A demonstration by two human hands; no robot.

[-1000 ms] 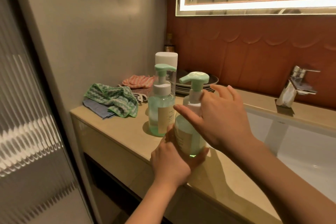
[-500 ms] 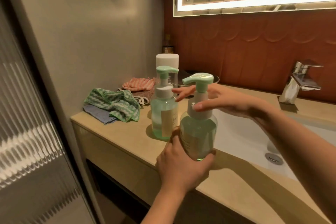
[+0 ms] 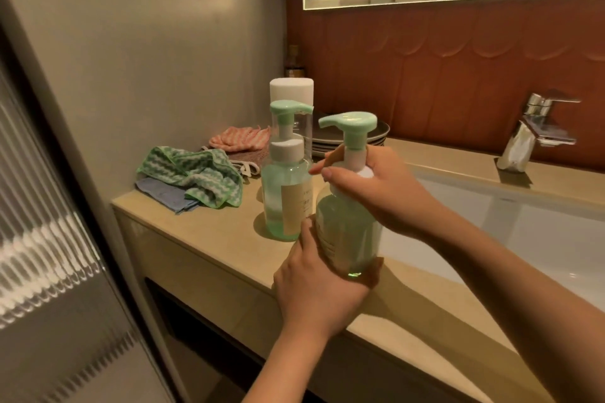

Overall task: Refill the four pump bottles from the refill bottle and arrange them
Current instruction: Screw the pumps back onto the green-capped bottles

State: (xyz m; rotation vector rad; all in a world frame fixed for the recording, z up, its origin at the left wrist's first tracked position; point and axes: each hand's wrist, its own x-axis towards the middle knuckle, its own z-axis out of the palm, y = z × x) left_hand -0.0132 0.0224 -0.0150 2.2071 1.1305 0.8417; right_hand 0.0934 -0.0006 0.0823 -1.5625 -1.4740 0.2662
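Observation:
A clear pump bottle [image 3: 348, 229] of pale green liquid with a mint pump head is held just above the counter's front edge. My left hand [image 3: 322, 288] cups its base from below. My right hand [image 3: 379, 186] wraps the white collar under the pump head. A second pump bottle [image 3: 285, 193] of the same kind stands upright on the counter just behind and to the left. Behind that one rises a tall clear bottle with a white cap [image 3: 291, 91], partly hidden.
The beige counter [image 3: 203, 232] holds a green zigzag cloth [image 3: 193, 173] over a blue one, a pink cloth [image 3: 239, 137] and stacked dark plates [image 3: 343, 141] at the back. A white sink basin [image 3: 510, 226] and chrome tap [image 3: 537, 131] lie right. A ribbed glass door [image 3: 42, 239] stands left.
My right hand has closed around the collar of the held bottle; half a second ago its fingers were spread beside the pump. The left hand keeps its hold on the base.

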